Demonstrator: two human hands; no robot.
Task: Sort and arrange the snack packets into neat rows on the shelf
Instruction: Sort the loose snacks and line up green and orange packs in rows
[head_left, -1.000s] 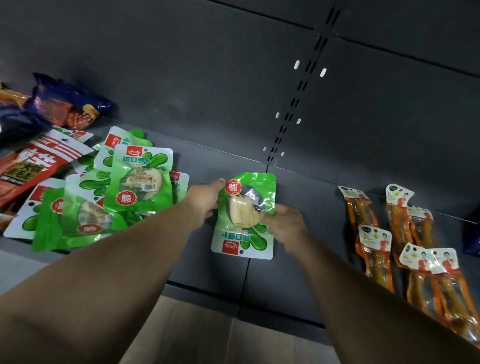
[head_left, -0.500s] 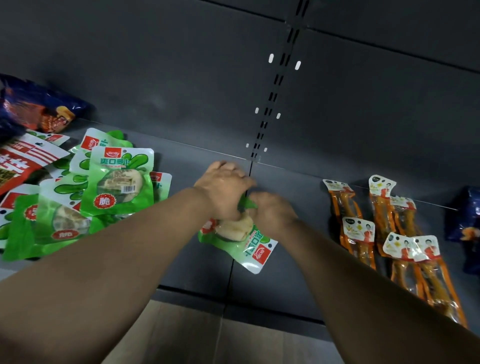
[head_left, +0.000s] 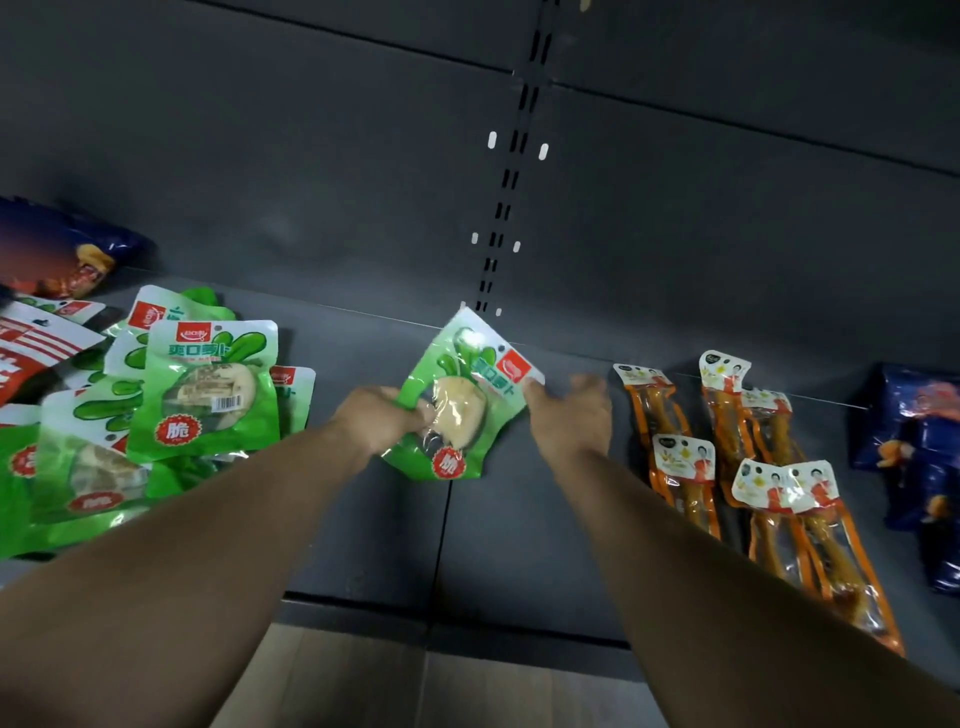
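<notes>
— Presently, how is the green radish packet being held, and where?

— It is pinched at its lower left edge by the left hand, thumb curled over the front of the film. It is carried tilted, red logo corner up and to the right, over the bare middle of the shelf, between the two groups of stock. Whether its lower edge is touching the shelf cannot be told.

— And the right hand?

— It is spread open, fingers relaxed, nothing gripped. Its fingertips lie just beside the packet's upper right corner; actual contact cannot be confirmed. It is judged that the corner is being steadied or nudged so the packet can be squared up.

— Why is that spot chosen?

— A clear stretch is offered there. To the left, a loose heap of green packets is overlapped at mixed angles, with a red-and-white packet and a dark blue bag behind it. To the right, the orange stick packets are laid lengthwise in rough lines, and more blue bags are seen at the far edge. A new row of green is probably being begun in the gap.

— What is called for next?

— The packet would likely be turned upright-facing and laid flat, aligned with the shelf's front edge. Slippery film is held by one edge only, so a skewed landing is the risk.
</notes>
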